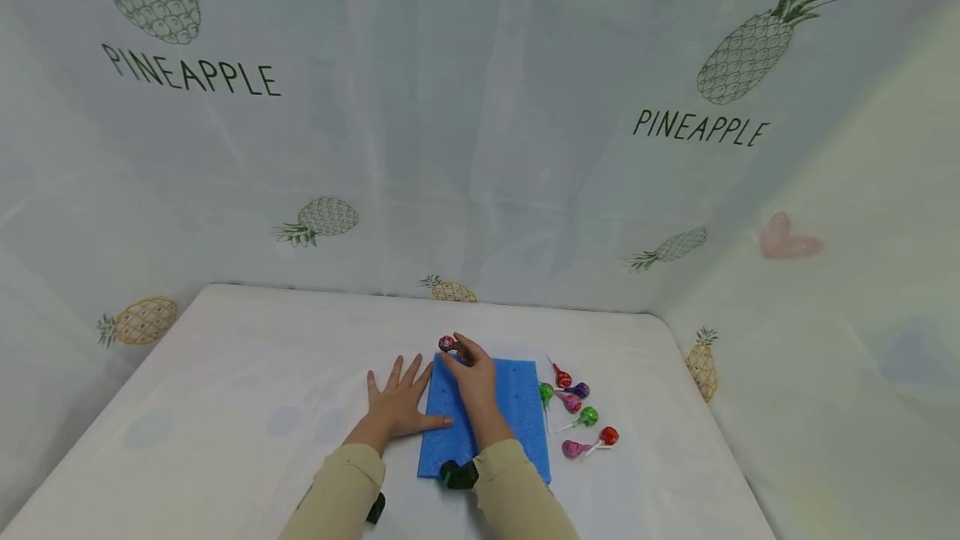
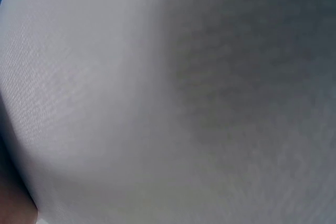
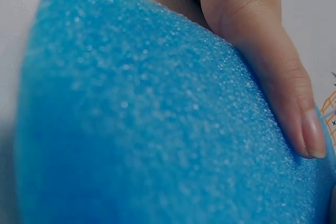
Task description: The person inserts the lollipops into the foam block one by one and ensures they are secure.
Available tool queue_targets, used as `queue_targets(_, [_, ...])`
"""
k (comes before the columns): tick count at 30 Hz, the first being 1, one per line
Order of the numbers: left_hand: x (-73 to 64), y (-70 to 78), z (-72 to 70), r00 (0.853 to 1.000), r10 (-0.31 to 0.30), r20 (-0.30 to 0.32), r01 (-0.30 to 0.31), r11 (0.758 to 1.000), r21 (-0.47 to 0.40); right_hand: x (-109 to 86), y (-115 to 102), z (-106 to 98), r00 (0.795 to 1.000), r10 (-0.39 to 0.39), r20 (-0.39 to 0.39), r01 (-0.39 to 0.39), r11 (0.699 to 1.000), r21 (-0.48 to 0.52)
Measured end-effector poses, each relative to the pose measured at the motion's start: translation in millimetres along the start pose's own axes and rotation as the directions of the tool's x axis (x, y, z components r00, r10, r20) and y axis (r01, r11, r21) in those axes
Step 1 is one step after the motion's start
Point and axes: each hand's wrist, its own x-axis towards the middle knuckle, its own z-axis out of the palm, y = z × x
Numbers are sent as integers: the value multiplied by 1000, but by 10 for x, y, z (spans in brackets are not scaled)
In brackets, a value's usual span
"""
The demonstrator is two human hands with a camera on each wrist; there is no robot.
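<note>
My right hand (image 1: 474,382) is over the far left part of a blue foam sheet (image 1: 517,407). Between its thumb and fingers it pinches a lollipop with a dark red, patterned wrapper (image 1: 447,343), at the sheet's far left corner; its stick is mostly hidden. The left hand (image 1: 397,408) lies with spread fingers on the white table, left of the sheet. Its thumb (image 3: 286,87) rests across the foam's left edge in the right wrist view. Mostly blurred pale cloth fills the left wrist view, with a bit of skin at the lower left.
To the right of the foam lie several wrapped lollipops, among them a green one (image 1: 588,416), a red one (image 1: 608,436) and a pink one (image 1: 573,448). A pineapple-print cloth (image 1: 480,148) hangs behind the white table (image 1: 247,390).
</note>
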Motion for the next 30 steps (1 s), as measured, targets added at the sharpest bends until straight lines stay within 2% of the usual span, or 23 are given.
queue_targets(2, [0,-16,35,1000,4,-11,-4,1000,3,-35,-27,-12,1000,-11,-2,11,1000,0])
queue_targets(4, [15,-43,89,1000,10,-27,-10,1000,2,-106,-140,-48,1000,-20,0,20,1000,20])
queue_targets(8, [51,-102,184,998,17,-59,-17,1000,6,-136,-159,-111,999,-31,-12,32,999,39])
queue_targets(10, [61,-118,201,997,20,-70,-19,1000,7,-105,-90,-138,1000,-23,-19,23,999,26])
queue_targets(11, [61,-117,191,997,19,-69,-18,1000,7,-83,-44,-153,1000,-16,-24,17,1000,19])
queue_targets(15, [75,-102,162,998,15,-68,-15,1000,5,-90,-92,-279,999,5,-44,-5,1000,5])
queue_targets(19, [82,-110,165,997,19,-75,-19,1000,3,-148,-109,-426,995,16,-96,-17,1000,-11])
queue_targets(26, [98,-120,192,997,25,-79,-23,999,23,-280,-129,-686,983,107,-146,-109,994,-2])
queue_targets(30, [93,-101,181,997,27,-68,-26,1000,9,-362,-129,-861,977,135,-162,-142,989,-35])
